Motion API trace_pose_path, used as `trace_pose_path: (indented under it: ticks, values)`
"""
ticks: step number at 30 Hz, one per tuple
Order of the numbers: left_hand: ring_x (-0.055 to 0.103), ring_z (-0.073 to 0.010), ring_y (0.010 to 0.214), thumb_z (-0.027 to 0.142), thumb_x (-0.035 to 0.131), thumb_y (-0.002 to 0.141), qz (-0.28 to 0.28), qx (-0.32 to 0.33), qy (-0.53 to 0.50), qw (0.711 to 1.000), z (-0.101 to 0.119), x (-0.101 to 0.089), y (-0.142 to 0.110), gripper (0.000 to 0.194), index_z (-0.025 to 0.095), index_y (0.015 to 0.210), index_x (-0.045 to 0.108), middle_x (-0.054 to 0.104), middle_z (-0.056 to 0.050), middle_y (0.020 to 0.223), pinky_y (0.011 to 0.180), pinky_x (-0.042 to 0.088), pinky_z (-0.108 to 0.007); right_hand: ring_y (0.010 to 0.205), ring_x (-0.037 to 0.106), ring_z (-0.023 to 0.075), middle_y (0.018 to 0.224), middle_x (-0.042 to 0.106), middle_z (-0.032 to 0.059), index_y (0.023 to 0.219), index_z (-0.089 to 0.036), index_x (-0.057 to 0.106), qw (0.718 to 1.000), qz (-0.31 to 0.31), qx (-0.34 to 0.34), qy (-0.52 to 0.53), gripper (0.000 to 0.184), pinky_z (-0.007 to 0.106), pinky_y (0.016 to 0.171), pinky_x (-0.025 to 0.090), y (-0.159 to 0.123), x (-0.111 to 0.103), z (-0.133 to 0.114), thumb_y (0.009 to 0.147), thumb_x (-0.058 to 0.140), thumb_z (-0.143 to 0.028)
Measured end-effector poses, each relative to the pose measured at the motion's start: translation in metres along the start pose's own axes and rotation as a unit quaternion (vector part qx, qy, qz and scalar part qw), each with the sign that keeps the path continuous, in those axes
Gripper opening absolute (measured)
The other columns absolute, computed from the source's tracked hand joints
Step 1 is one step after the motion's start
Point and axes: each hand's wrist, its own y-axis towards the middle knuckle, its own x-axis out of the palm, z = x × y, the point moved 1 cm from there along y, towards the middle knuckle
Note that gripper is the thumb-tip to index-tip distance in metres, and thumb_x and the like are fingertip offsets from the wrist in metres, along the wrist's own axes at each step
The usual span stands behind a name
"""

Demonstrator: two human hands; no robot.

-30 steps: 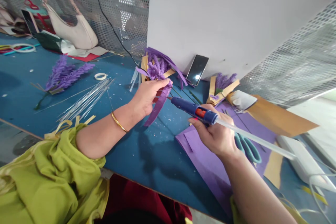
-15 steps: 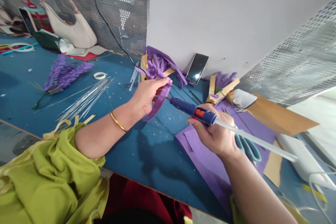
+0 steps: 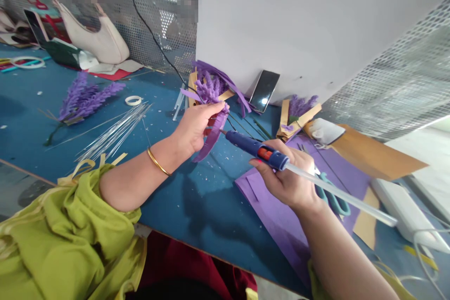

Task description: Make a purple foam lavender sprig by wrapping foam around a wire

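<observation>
Between the thumb and fingers of my left hand (image 3: 198, 126) is pinched the top end of a purple paper strip (image 3: 213, 139). The strip curves down from the fingertips, its lower end loose above the table. My right hand (image 3: 288, 173) is wrapped round a blue hot glue gun (image 3: 248, 145) with an orange-red part showing in its body. A long clear glue stick (image 3: 346, 197) sticks out of its back. The gun's nozzle points left and is at the strip's right edge; I cannot tell whether they touch.
Purple flower sprigs (image 3: 84, 98) and thin wires (image 3: 119, 131) lie on the blue table's left. A phone (image 3: 264, 91) leans on the white board. Purple paper (image 3: 274, 215), teal-handled scissors (image 3: 333, 194) and a white power strip (image 3: 404, 211) are at right. The gun's black cord (image 3: 151, 33) hangs behind.
The glue gun has shifted slightly left and its nozzle sits closer along the strip. My left hand stays nearly in place. The black cord has swung to the right.
</observation>
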Motion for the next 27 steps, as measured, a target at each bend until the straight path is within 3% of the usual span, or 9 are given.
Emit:
trace_pose_path:
  ticks: [13, 19, 22, 25, 27]
  values:
    - [0.051, -0.0093, 0.055, 0.026, 0.076, 0.075, 0.021, -0.023, -0.019, 0.999, 0.001, -0.004, 0.007, 0.012, 0.016, 0.072, 0.071, 0.063, -0.001, 0.065, 0.051, 0.037, -0.024, 0.05, 0.056, 0.0158, 0.062, 0.061, 0.0006, 0.087, -0.019, 0.058, 1.0, -0.005, -0.016, -0.008, 0.024, 0.028, 0.05, 0.039, 0.001, -0.006, 0.006, 0.092, 0.058, -0.043]
    - [0.051, -0.0084, 0.053, 0.025, 0.075, 0.077, 0.047, -0.015, -0.068, 0.996, 0.001, -0.009, 0.015, 0.019, 0.016, 0.064, 0.064, 0.059, 0.001, 0.058, 0.047, 0.035, -0.022, 0.063, 0.064, 0.02, 0.074, 0.069, 0.0052, 0.086, -0.019, 0.065, 0.988, 0.02, 0.07, 0.134, 0.024, 0.032, 0.056, 0.047, -0.005, -0.01, 0.019, 0.089, 0.062, -0.043]
    - [0.056, -0.0093, 0.055, 0.025, 0.076, 0.076, 0.05, -0.013, -0.068, 0.996, 0.0, -0.01, 0.016, 0.017, 0.016, 0.066, 0.065, 0.061, 0.0, 0.059, 0.049, 0.039, -0.022, 0.067, 0.066, 0.0209, 0.08, 0.071, 0.0066, 0.082, -0.019, 0.068, 0.948, 0.115, 0.146, 0.258, 0.025, 0.034, 0.059, 0.049, -0.005, -0.004, 0.022, 0.09, 0.059, -0.042]
    - [0.058, -0.01, 0.056, 0.026, 0.077, 0.074, 0.038, -0.021, -0.044, 0.998, -0.001, -0.008, 0.013, 0.014, 0.015, 0.072, 0.069, 0.063, 0.0, 0.062, 0.051, 0.042, -0.022, 0.056, 0.059, 0.0159, 0.083, 0.07, 0.0065, 0.083, -0.018, 0.069, 0.87, 0.22, 0.252, 0.362, 0.028, 0.032, 0.053, 0.045, -0.002, 0.006, 0.03, 0.091, 0.058, -0.043]
    - [0.058, -0.01, 0.056, 0.027, 0.077, 0.074, 0.04, -0.025, -0.034, 0.998, -0.001, -0.007, 0.011, 0.014, 0.015, 0.074, 0.071, 0.064, 0.0, 0.063, 0.051, 0.043, -0.022, 0.05, 0.053, 0.0123, 0.076, 0.068, 0.0043, 0.082, -0.017, 0.069, 0.816, 0.245, 0.328, 0.409, 0.031, 0.029, 0.05, 0.043, -0.001, 0.013, 0.041, 0.09, 0.059, -0.045]
